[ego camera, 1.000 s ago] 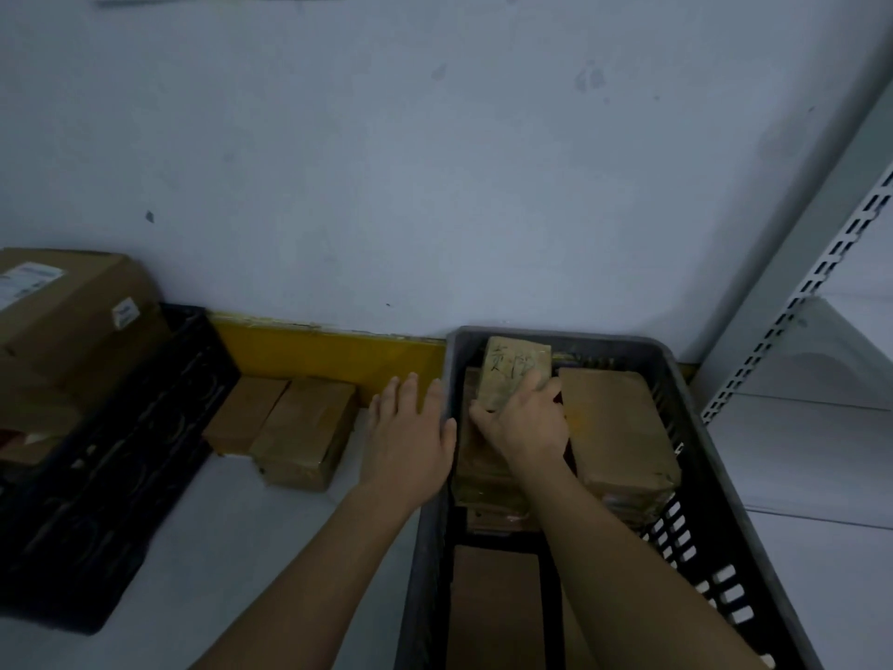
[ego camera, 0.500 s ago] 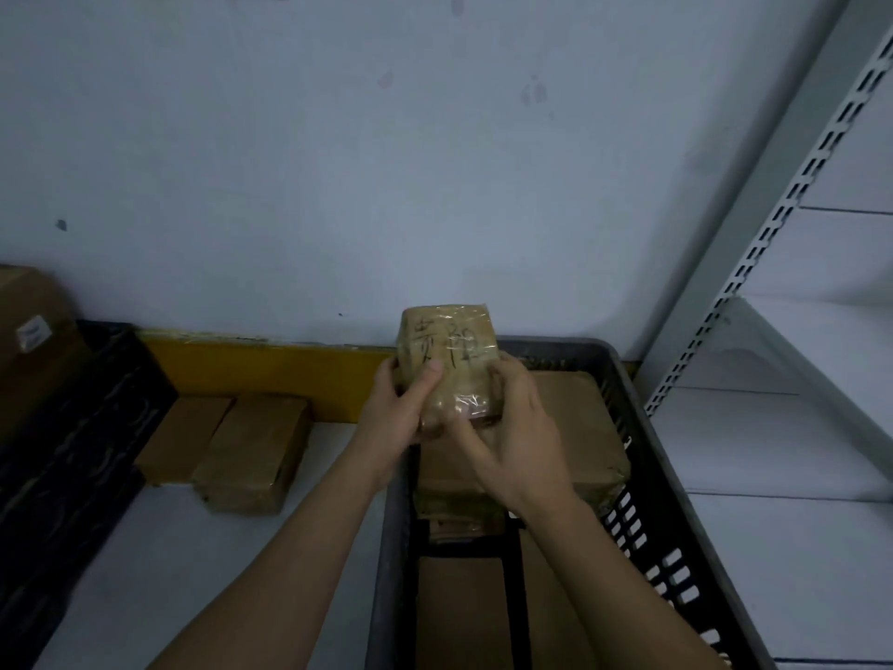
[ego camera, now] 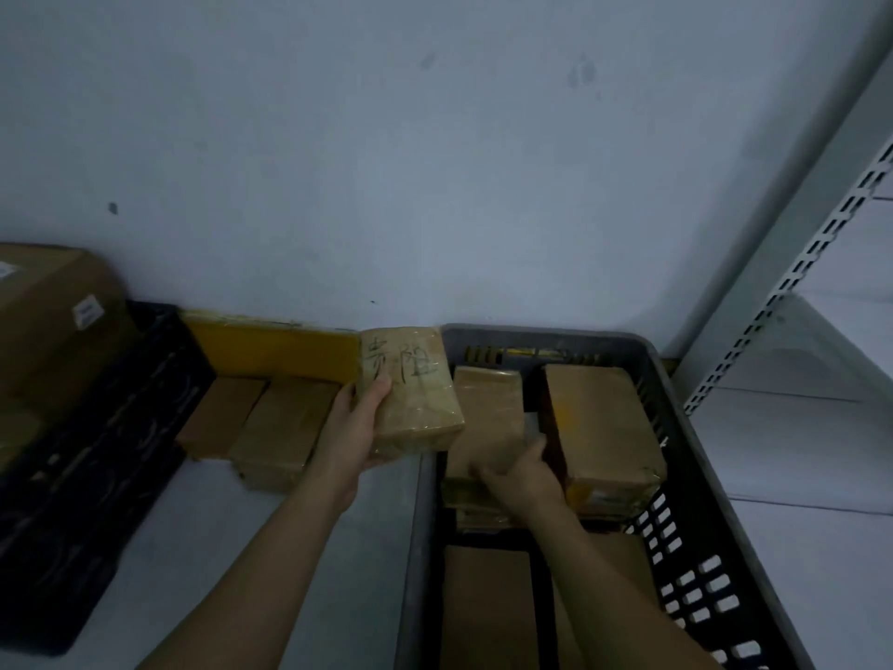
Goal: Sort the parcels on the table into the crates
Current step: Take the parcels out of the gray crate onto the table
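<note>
**One parcel up in your left hand, right hand down in the grey crate**

Your left thumb (ego camera: 378, 390) is pressed flat across the written face of the taped parcel (ego camera: 410, 389), and the other fingers are curled round underneath, out of sight. So your left hand (ego camera: 355, 427) grips that parcel from its left side and holds it in the air at the centre of the frame, just over the left rim of the grey crate (ego camera: 686, 427). Black handwriting runs across the upper part of its face, under glossy tape.

Your right hand (ego camera: 519, 469) is lower, inside the crate at centre right. Its fingers reach forward and down onto the brown parcel (ego camera: 488, 418) lying there, fingertips at the parcel's right edge, in the gap beside the larger parcel (ego camera: 604, 423). Whether they clamp it or only rest on it, I cannot tell.

Both of those parcels sit in the far part of the grey crate, the larger one to the right, on top of others. More flat brown parcels (ego camera: 483, 606) lie in the near part, at the bottom of the frame.

Left of centre, two brown parcels (ego camera: 261, 423) lie side by side on the table (ego camera: 203, 548) against a yellow strip (ego camera: 270, 345) at the foot of the wall. At far left stands a black crate (ego camera: 101, 456) with a big cardboard box (ego camera: 48, 321) above it. A slotted shelf upright (ego camera: 797, 263) runs up the right edge.
</note>
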`<state>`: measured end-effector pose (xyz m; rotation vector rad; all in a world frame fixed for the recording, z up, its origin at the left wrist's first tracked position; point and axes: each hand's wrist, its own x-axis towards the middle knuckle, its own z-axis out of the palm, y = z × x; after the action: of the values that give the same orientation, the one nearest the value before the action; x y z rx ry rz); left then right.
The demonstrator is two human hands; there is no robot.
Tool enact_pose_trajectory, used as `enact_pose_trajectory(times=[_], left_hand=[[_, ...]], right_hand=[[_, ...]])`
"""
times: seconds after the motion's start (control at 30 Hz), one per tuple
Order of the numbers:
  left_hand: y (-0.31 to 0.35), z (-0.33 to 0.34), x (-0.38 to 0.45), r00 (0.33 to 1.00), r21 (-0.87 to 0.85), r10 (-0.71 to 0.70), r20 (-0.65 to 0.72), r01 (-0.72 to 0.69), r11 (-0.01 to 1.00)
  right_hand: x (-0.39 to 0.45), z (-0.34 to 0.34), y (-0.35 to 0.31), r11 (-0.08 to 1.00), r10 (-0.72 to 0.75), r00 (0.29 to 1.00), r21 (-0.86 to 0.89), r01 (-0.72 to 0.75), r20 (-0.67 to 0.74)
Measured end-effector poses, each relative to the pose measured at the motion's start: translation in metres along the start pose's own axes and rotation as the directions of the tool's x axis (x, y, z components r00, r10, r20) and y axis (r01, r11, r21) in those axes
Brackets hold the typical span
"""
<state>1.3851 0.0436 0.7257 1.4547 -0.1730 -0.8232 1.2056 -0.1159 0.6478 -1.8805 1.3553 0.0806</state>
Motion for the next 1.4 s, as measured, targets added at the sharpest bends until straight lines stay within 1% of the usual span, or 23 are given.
enact_pose_trajectory(times=[0.07, 0.13, 0.2, 0.23, 0.3, 0.4, 0.5, 0.6, 0.73, 0.8, 0.9, 1.0, 1.07, 1.13, 1.23, 1.3, 1.4], left_hand=[[0.001, -0.004, -0.003, 1.000, 0.005, -0.002, -0.007, 0.002, 1.000], [0.002, -0.008, -0.004, 1.000, 0.013, -0.015, -0.010, 0.015, 1.000], [0.001, -0.009, -0.005, 0.999, 0.015, -0.037, -0.014, 0.037, 0.999], [0.000, -0.008, -0.006, 0.999, 0.016, -0.039, -0.010, 0.039, 0.999], [-0.002, -0.007, -0.008, 0.999, 0.019, -0.031, 0.014, 0.031, 0.999], [-0.002, -0.007, -0.008, 0.999, 0.017, -0.019, 0.041, 0.018, 1.000], [-0.004, -0.005, -0.008, 0.999, 0.021, -0.026, 0.036, 0.026, 0.999], [-0.006, -0.002, -0.008, 0.999, 0.012, -0.045, 0.023, 0.044, 0.999], [-0.005, -0.005, -0.010, 0.999, 0.008, -0.033, 0.029, 0.033, 0.999], [-0.003, -0.009, -0.010, 0.999, -0.019, -0.029, 0.020, 0.029, 0.999], [0.001, -0.016, -0.010, 0.999, -0.084, -0.027, -0.041, 0.023, 0.996], [0.008, -0.028, -0.014, 0.996, -0.109, 0.003, -0.086, -0.013, 0.994], [0.012, -0.041, -0.020, 0.995, -0.122, 0.028, -0.095, -0.040, 0.992], [0.012, -0.056, -0.027, 0.992, -0.129, 0.069, -0.101, -0.082, 0.988], [0.011, -0.081, -0.037, 0.982, -0.127, 0.110, -0.151, -0.130, 0.983], [0.010, -0.102, -0.043, 0.975, -0.111, 0.122, -0.187, -0.144, 0.983], [0.009, -0.135, -0.045, 0.965, -0.101, 0.098, -0.243, -0.126, 0.987]], right_hand=[[0.007, 0.004, 0.005, 0.992, 0.001, 0.999, 0.126, -0.007, 0.043], [0.009, 0.008, 0.006, 0.971, -0.022, 1.000, 0.239, 0.022, 0.000], [0.006, 0.009, 0.006, 0.922, -0.009, 0.999, 0.385, 0.023, -0.038], [0.003, 0.010, 0.005, 0.905, -0.005, 0.999, 0.425, 0.023, -0.043], [-0.001, 0.012, 0.003, 0.906, 0.001, 0.998, 0.422, 0.028, -0.068], [-0.007, 0.008, -0.002, 0.935, -0.011, 0.993, 0.351, 0.051, -0.115], [-0.012, 0.000, -0.003, 0.944, -0.029, 0.992, 0.322, 0.067, -0.122], [-0.014, -0.003, -0.005, 0.969, -0.029, 0.988, 0.240, 0.066, -0.154], [-0.026, -0.015, -0.013, 0.954, -0.039, 0.977, 0.284, 0.099, -0.209], [-0.034, -0.026, -0.016, 0.936, -0.075, 0.960, 0.314, 0.161, -0.271], [-0.051, -0.042, -0.018, 0.893, -0.136, 0.918, 0.354, 0.276, -0.373], [-0.070, -0.057, -0.029, 0.836, -0.206, 0.854, 0.368, 0.407, -0.478], [-0.083, -0.063, -0.043, 0.784, -0.236, 0.822, 0.399, 0.476, -0.519], [-0.095, -0.065, -0.059, 0.733, -0.269, 0.801, 0.425, 0.530, -0.535], [-0.109, -0.056, -0.087, 0.669, -0.314, 0.794, 0.472, 0.574, -0.521], [-0.115, -0.041, -0.104, 0.652, -0.347, 0.797, 0.484, 0.584, -0.494], [-0.121, -0.011, -0.126, 0.663, -0.382, 0.805, 0.472, 0.581, -0.454]])
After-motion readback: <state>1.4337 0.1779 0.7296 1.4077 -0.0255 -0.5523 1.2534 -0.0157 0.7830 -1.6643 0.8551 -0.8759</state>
